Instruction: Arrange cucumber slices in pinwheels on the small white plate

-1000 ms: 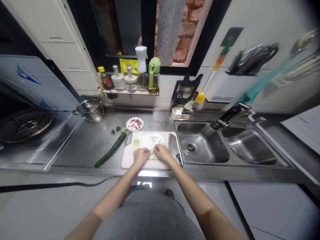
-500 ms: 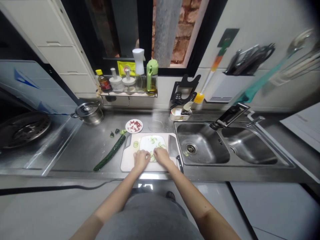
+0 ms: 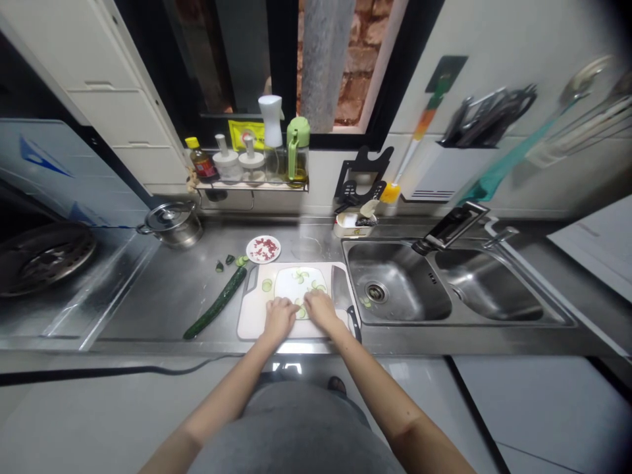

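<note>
Both hands work at the near edge of a white plate (image 3: 300,284) that sits on the cutting board (image 3: 251,316) on the steel counter (image 3: 162,289). The left hand (image 3: 279,315) and the right hand (image 3: 320,308) are curled with fingertips down on the cucumber slices (image 3: 299,311) between them; whether either hand actually pinches a slice is too small to tell. More slices lie scattered over the plate, and one rests on the board just beside its left rim. A cleaver (image 3: 340,289) lies flat on the board just right of the right hand, blade toward the sink (image 3: 399,289). A whole cucumber (image 3: 217,303) lies on the counter left of the board.

To arrange the slices well, it seems best to move them with light fingertip pressure, one or two at a time, keeping them on the plate, and to keep the right wrist clear of the cleaver's edge.
</note>
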Demonstrator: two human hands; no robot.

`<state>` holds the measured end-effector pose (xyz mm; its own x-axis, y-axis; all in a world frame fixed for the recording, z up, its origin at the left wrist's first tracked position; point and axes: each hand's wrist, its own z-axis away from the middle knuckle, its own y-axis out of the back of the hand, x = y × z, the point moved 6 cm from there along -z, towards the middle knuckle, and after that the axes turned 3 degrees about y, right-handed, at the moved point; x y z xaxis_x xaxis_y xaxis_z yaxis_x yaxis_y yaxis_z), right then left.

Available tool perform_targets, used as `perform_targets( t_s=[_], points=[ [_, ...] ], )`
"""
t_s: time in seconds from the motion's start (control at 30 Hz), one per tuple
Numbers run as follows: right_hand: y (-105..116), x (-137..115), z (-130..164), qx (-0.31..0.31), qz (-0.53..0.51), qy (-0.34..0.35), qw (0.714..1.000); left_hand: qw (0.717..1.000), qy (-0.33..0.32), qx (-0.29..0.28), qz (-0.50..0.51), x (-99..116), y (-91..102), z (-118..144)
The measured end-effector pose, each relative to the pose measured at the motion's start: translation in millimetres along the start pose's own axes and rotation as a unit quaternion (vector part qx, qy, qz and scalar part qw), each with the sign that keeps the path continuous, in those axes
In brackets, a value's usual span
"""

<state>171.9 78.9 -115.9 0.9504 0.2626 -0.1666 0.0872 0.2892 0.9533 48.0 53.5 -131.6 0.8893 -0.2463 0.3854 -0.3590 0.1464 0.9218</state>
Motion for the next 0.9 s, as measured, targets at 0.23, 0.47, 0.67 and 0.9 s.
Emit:
perform_targets(
  t_s=[0.23,0.47,0.67,0.9],
  points=[
    [0,-3,11,-0.003,0.017,-0.01,1.0,1.0,-0.018,-0.007,-0.013,1,-0.7,0],
    [3,-5,13,-0.005,0.016,-0.007,1.0,0.999,-0.02,-0.013,-0.023,4,1.0,2],
    [0,-5,12,-0.009,0.024,-0.006,1.0,0.999,-0.027,-0.015,-0.034,5,-0.7,2],
    [-4,-6,12,0.002,0.025,-0.009,1.0,0.999,-0.02,-0.017,-0.041,7,-0.7,1]
  ],
)
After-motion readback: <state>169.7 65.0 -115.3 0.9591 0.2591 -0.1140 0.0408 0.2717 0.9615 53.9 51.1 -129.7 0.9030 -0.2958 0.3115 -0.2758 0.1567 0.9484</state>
